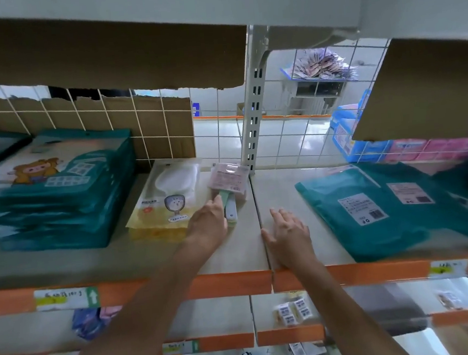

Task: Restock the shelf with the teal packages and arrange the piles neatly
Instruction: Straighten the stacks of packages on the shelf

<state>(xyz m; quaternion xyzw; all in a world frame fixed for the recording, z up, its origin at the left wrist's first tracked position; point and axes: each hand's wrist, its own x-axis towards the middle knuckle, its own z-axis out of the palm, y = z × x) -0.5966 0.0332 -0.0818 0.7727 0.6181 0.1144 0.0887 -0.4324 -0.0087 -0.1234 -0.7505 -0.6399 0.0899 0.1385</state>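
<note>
Teal pile (pixel 59 198) sits stacked at the left of the shelf (pixel 121 260). Loose teal pkgs (pixel 371 207) lie label-side up at far right, prob. awaiting stacking. Left hand (pixel 208 222) touches the handle of the brush pack (pixel 228 177) beside the yellow pile (pixel 167 203), likely to clear room; grip can't be told. Right hand (pixel 288 229) rests flat, fingers spread, holding nothing.

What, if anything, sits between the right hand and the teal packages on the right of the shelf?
Nothing visible. The right hand rests open on the shelf, and only bare shelf surface separates it from the loose teal packages to its right.
</note>
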